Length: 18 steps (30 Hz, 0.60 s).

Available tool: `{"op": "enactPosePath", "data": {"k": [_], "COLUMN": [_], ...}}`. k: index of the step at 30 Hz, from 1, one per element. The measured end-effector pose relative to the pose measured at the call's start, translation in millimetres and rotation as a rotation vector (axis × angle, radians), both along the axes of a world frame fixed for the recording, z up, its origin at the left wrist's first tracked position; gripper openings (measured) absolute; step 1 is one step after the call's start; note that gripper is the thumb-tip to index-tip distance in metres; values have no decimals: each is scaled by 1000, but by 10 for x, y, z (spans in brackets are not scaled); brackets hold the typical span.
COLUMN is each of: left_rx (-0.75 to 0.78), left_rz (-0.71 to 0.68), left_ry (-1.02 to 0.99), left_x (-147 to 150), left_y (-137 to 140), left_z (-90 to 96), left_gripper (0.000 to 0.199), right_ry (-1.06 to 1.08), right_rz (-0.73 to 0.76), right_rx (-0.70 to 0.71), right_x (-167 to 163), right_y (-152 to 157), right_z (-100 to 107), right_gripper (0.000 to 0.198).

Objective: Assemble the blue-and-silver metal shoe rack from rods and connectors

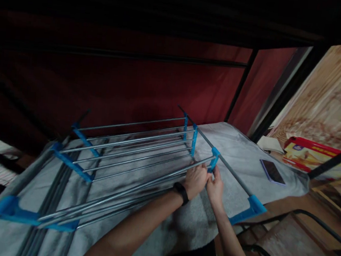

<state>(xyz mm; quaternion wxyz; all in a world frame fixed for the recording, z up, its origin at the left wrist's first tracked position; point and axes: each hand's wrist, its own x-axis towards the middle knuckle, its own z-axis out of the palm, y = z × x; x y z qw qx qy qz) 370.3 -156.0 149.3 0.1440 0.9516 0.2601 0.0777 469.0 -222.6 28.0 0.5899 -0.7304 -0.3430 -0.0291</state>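
Both forearms reach in from the bottom edge, the left one wearing a black band at the wrist. The left hand (196,180) is curled around the end of a thin grey metal rod (140,186), and the right hand (216,187) pinches the small blue plastic connector (214,159) just beside it, so the two hands sit close together, nearly touching, each closed on its own part.

Rod and connector belong to a partly assembled rack of grey metal tubes and blue plastic joints (126,148), which lies on a grey towel-like cloth (240,155) spread over the desk (275,200). Several parallel rods run leftward to further blue end pieces.

Judging by their look, the tubes are light, stiff and smooth, likely somewhat slippery, so a grip near the end, close to the joint, seems best. The plastic joints look the weaker part and probably dislike twisting.

A dark smartphone (272,171) lies on the cloth, well apart to the right.
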Motion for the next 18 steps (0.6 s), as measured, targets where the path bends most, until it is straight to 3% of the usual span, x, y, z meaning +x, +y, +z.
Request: {"op": "enactPosePath", "data": {"k": [3,6,10,15,18], "left_rx": [93,170,97,-203,-254], "left_rz": [1,-9,71,536,857], "left_ry": [-80,-197,-370,-647,-849], "left_x": [-294,-734,-1447,-2406,-2966], "left_y": [-160,-347,-512,-475,-417], "left_z": [-75,-180,-397,-724,-856], "left_gripper": [57,54,42,26,19], "right_ry": [-59,-134,-359,-749,-912], "right_rz": [-28,-68,31,347,514], "right_rx": [2,9,37,69,64], "right_x": [-93,-295,-686,-1268,-1663], "right_y": [-150,-333,-426,-148,112], "right_z": [-99,-108,161,689,896], "right_gripper": [65,59,43,45,47]}}
